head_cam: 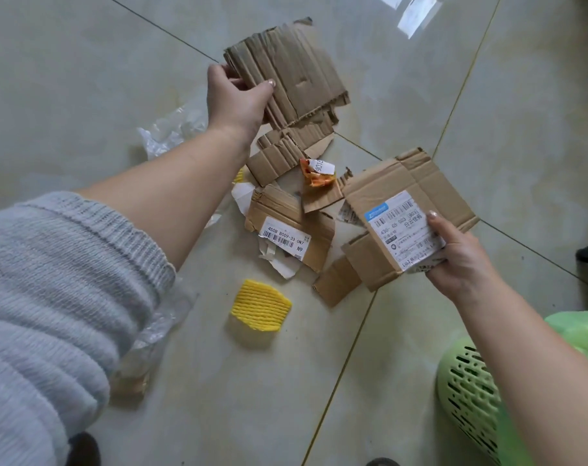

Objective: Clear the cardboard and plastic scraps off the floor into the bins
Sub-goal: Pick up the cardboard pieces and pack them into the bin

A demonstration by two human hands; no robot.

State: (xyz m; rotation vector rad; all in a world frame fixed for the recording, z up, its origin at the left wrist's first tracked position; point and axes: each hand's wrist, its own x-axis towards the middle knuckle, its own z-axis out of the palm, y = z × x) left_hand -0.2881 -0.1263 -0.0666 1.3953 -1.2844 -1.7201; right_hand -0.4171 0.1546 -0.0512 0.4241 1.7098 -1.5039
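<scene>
Left hand (237, 97) is reached forward, sleeve (60, 297) pushed up, thumb on top and fingers curled under a creased cardboard sheet (289, 70), gripping its near-left edge. Right hand (454, 253) is out to the right, thumb on top pinching a flattened box piece (407, 196) by its white shipping label (403, 230); print reads "430- 05 003", the rest is too small. More cardboard scraps (286, 213) lie on the floor tiles (420, 79) between the hands, one label reading "4508 B009-33 0N7 N9". Yellow foam pad (261, 306) sits nearer, clear plastic (171, 129) beside the left forearm. Green bin (467, 395) at lower right.
</scene>
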